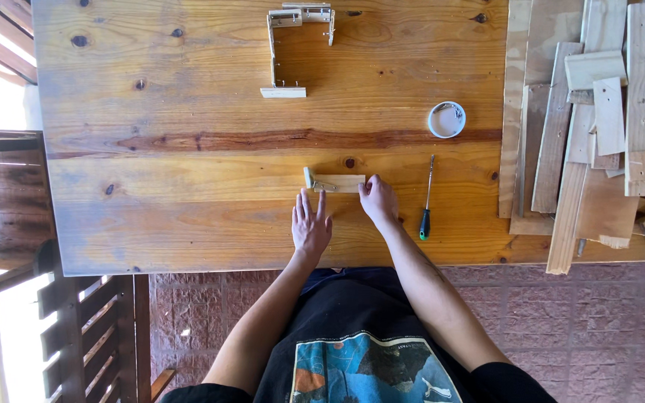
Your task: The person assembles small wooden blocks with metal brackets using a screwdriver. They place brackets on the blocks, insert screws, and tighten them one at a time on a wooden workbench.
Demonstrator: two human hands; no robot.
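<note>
A wide bench (188, 149) of varnished pine planks, with dark knots, filled most of the view, and below it was a floor of reddish tiles (599, 328). At the 9 o'clock side, dark wooden rails (9, 201) stood in strong daylight.

Near the middle of the bench, a little toward 6 o'clock, lay a small flat wood piece (340, 183) with a short block standing at its 9 o'clock end. A small metal fitting seemed to lie on it, but it was too small to be sure. The left hand (310, 224) lay flat, fingers spread and holding nothing, its fingertips touching the near edge of the piece, probably to keep it from sliding. The right hand (378, 200) had its grip pinched on the 3 o'clock end of the same piece, so the two hands steadied it from two sides.

A screwdriver (426, 201) with a black and green handle lay just beside the right hand at its 3 o'clock, easy to reach. A little farther, toward 1 o'clock, stood a small white round container (446, 119), perhaps with small metal parts inside. At 12 o'clock, well apart, rested a U-shaped wooden frame with metal brackets (293, 45). A heap of scrap boards (599, 127) covered the 3 o'clock side, out of the working space.
</note>
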